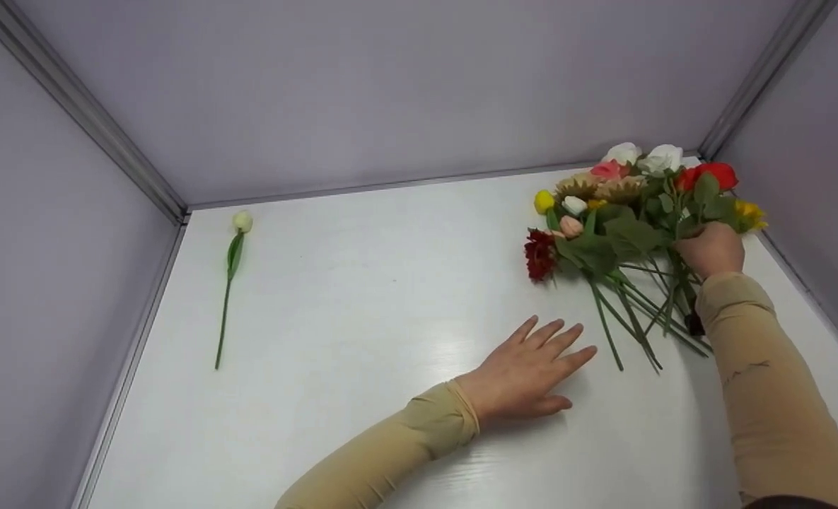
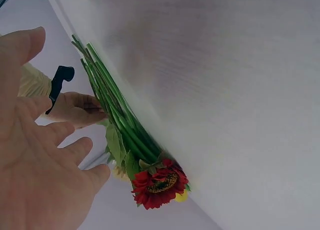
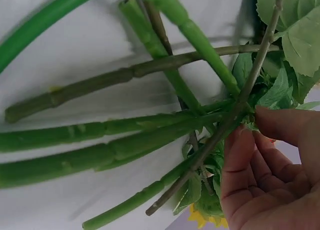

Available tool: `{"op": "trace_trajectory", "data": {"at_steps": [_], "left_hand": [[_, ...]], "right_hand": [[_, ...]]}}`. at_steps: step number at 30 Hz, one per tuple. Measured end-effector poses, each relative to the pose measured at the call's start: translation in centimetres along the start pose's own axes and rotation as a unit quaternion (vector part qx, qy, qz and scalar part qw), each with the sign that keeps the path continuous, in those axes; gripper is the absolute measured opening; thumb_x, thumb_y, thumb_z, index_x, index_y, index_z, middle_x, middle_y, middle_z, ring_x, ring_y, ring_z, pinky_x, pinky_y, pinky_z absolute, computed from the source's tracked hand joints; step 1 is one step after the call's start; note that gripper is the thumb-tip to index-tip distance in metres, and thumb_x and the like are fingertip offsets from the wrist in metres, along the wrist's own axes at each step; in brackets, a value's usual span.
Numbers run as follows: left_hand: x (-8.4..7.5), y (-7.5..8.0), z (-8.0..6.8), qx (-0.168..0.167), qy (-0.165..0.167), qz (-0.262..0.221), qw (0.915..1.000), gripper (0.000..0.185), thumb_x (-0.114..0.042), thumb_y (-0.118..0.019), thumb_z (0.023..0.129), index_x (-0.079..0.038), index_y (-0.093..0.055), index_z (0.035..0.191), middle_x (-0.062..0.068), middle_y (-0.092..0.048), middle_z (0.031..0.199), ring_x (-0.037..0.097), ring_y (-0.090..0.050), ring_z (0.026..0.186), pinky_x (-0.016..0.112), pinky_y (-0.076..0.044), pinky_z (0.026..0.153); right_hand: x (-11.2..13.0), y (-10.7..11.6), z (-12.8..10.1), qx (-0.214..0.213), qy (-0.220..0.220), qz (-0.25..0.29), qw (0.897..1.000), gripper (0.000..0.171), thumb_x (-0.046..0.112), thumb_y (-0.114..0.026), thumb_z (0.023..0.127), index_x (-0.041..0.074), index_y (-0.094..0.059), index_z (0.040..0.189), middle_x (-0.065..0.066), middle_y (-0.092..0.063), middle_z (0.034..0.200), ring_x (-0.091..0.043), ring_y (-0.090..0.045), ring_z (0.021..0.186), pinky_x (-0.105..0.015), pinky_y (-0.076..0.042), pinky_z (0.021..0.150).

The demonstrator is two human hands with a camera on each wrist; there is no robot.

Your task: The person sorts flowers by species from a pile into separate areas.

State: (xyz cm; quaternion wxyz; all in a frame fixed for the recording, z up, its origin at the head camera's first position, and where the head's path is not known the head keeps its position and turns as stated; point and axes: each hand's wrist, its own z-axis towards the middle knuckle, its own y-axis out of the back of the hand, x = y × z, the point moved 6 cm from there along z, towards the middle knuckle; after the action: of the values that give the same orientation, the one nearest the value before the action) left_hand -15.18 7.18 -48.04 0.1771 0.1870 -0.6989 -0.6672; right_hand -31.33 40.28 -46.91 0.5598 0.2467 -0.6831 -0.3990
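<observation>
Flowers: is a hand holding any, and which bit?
The right hand seems to pinch at least one flower stem, close to the leaves. The left hand holds nothing.

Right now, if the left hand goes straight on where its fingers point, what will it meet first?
The left hand would probably meet the green flower stems first, though its height above the table is unclear.

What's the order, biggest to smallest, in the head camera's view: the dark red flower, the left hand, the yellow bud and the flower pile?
1. Flower pile
2. Left hand
3. Dark red flower
4. Yellow bud
</observation>
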Motion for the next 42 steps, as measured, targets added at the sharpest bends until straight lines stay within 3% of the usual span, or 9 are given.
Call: {"op": "trace_trajectory", "data": {"at_steps": [5, 12, 15, 18, 21, 26, 30, 37, 42], "left_hand": [[0.1, -0.2, 0.0, 0.000, 0.001, -0.008, 1.0000, 0.082, -0.062, -0.053, 0.100, -0.029, -0.017, 0.166, 0.001, -0.011, 0.171, 0.022, -0.011, 0.156, 0.046, -0.009, 0.125], [-0.1, -0.3, 0.1, 0.000, 0.003, -0.002, 1.0000, 0.081, -0.062, -0.054, 0.099, -0.030, -0.020, 0.165, 0.001, -0.013, 0.171, 0.022, -0.013, 0.156, 0.046, -0.012, 0.125], [-0.1, -0.3, 0.1, 0.002, 0.004, -0.004, 1.0000, 0.081, -0.062, -0.054, 0.099, -0.030, -0.020, 0.165, 0.001, -0.013, 0.171, 0.022, -0.013, 0.156, 0.046, -0.012, 0.125], [-0.1, -0.4, 0.0, 0.004, 0.004, -0.009, 0.9999, 0.081, -0.062, -0.055, 0.099, -0.030, -0.020, 0.165, 0.001, -0.012, 0.171, 0.022, -0.013, 0.156, 0.046, -0.011, 0.125], [-0.1, -0.4, 0.0, 0.004, 0.003, -0.012, 0.9999, 0.081, -0.062, -0.055, 0.099, -0.030, -0.020, 0.165, 0.001, -0.012, 0.171, 0.022, -0.013, 0.156, 0.046, -0.011, 0.125], [-0.2, -0.5, 0.1, 0.005, 0.002, -0.013, 0.9999, 0.081, -0.062, -0.054, 0.099, -0.030, -0.019, 0.165, 0.001, -0.012, 0.171, 0.022, -0.012, 0.156, 0.046, -0.011, 0.125], [-0.2, -0.5, 0.1, 0.009, 0.002, -0.019, 0.9998, 0.081, -0.062, -0.054, 0.100, -0.030, -0.018, 0.165, 0.000, -0.010, 0.171, 0.021, -0.011, 0.156, 0.045, -0.010, 0.125], [-0.2, -0.6, 0.1, 0.008, 0.003, -0.020, 0.9998, 0.080, -0.061, -0.054, 0.100, -0.030, -0.019, 0.165, 0.001, -0.012, 0.171, 0.021, -0.012, 0.156, 0.045, -0.010, 0.125], [0.2, -0.5, 0.0, -0.005, 0.005, -0.025, 0.9997, 0.078, -0.058, -0.055, 0.101, -0.028, -0.022, 0.165, 0.001, -0.016, 0.171, 0.021, -0.015, 0.155, 0.044, -0.013, 0.125]], "right_hand": [[-0.2, 0.2, 0.0, 0.003, 0.001, -0.004, 1.000, 0.032, 0.021, -0.065, 0.092, 0.002, -0.063, 0.066, -0.002, -0.057, 0.059, -0.023, -0.051, 0.060, -0.037, -0.042, 0.054], [-0.3, 1.1, -0.5, -0.029, -0.006, 0.017, 0.999, 0.036, 0.010, -0.052, 0.087, 0.012, -0.051, 0.051, 0.002, -0.044, 0.048, -0.019, -0.041, 0.049, -0.035, -0.036, 0.048], [-0.2, 1.7, -0.6, -0.031, -0.006, 0.016, 0.999, 0.031, 0.012, -0.054, 0.089, 0.002, -0.064, 0.061, 0.002, -0.053, 0.053, -0.019, -0.047, 0.054, -0.034, -0.040, 0.050], [-0.3, 2.4, -0.7, -0.030, -0.001, 0.012, 0.999, 0.030, 0.014, -0.057, 0.093, -0.011, -0.072, 0.086, -0.008, -0.065, 0.066, -0.019, -0.053, 0.061, -0.033, -0.044, 0.054], [-0.5, 2.9, -0.9, -0.030, -0.002, 0.014, 0.999, 0.037, 0.016, -0.057, 0.096, -0.017, -0.069, 0.109, -0.024, -0.069, 0.090, -0.024, -0.058, 0.070, -0.034, -0.046, 0.058], [-1.0, 3.6, -1.2, -0.025, -0.014, 0.023, 0.999, 0.043, 0.018, -0.052, 0.102, -0.017, -0.061, 0.126, -0.037, -0.058, 0.122, -0.042, -0.059, 0.096, -0.043, -0.049, 0.072], [-1.4, 4.2, -1.3, -0.023, -0.017, 0.020, 0.999, 0.043, 0.016, -0.047, 0.104, -0.017, -0.056, 0.131, -0.039, -0.054, 0.125, -0.049, -0.055, 0.104, -0.052, -0.049, 0.078], [-0.9, 5.7, -1.3, -0.098, 0.034, -0.010, 0.995, 0.037, 0.004, -0.043, 0.101, -0.021, -0.058, 0.123, -0.043, -0.056, 0.119, -0.059, -0.054, 0.103, -0.066, -0.045, 0.084], [0.4, 6.0, -1.5, -0.106, 0.048, 0.003, 0.993, 0.039, 0.013, -0.046, 0.105, -0.018, -0.058, 0.124, -0.040, -0.057, 0.116, -0.052, -0.054, 0.096, -0.058, -0.045, 0.077]]}}
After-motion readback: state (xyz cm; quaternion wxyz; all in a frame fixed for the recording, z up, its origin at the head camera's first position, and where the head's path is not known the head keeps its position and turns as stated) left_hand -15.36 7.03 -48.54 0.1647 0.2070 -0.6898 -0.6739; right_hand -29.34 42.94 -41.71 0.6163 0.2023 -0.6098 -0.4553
